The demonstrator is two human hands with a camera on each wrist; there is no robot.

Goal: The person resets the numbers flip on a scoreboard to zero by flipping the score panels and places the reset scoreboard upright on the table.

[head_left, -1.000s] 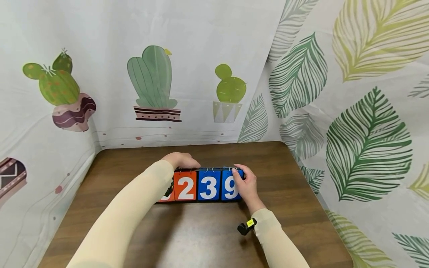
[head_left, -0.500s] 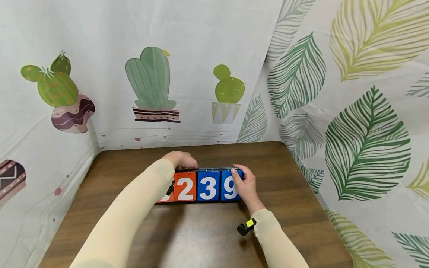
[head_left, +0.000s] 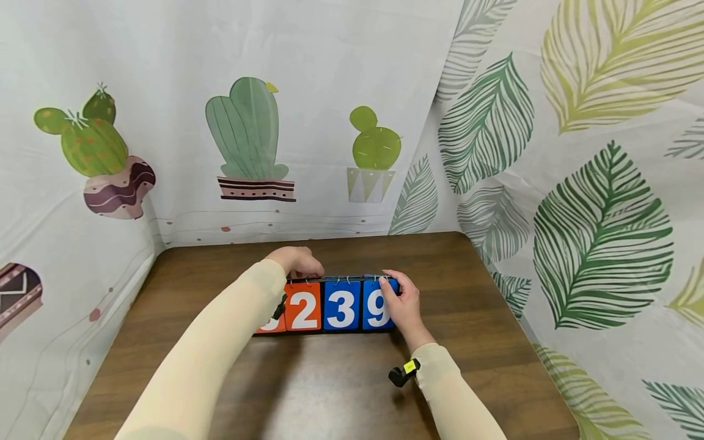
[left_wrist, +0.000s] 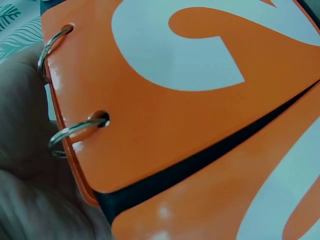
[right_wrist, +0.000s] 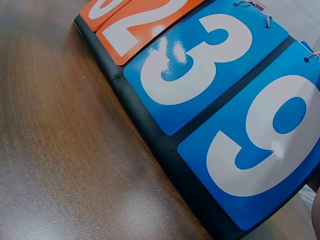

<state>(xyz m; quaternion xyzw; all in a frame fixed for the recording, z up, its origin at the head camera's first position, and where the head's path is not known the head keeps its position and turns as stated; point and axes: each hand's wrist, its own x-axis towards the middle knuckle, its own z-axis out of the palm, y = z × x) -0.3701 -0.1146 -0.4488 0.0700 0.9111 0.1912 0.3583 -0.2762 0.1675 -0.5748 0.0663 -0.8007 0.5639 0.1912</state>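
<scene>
A flip scoreboard [head_left: 342, 305] stands tilted on the table, its black base carrying orange and blue number cards on metal rings. Its orange 2 card [head_left: 304, 307] and the blue 3 and 9 are readable; my left forearm partly covers the leftmost orange card. My left hand [head_left: 299, 262] is at the top edge above the orange cards, its fingertips hidden behind the board. In the left wrist view this hand lies behind the ringed edge of an orange card [left_wrist: 150, 125]. My right hand [head_left: 406, 305] grips the right end, thumb on the front over the 9 card [right_wrist: 265, 140], fingers behind.
The brown wooden table [head_left: 330, 385] extends on all sides of the scoreboard. Behind it hangs a white cloth [head_left: 324, 73] printed with cacti, and a leaf-patterned cloth [head_left: 599, 244] hangs at the right. A black camera mount [head_left: 403, 374] sticks out from my right wrist.
My left hand has shifted very slightly up and left along the top edge. The right hand keeps its grip, and the displayed digits stay the same.
</scene>
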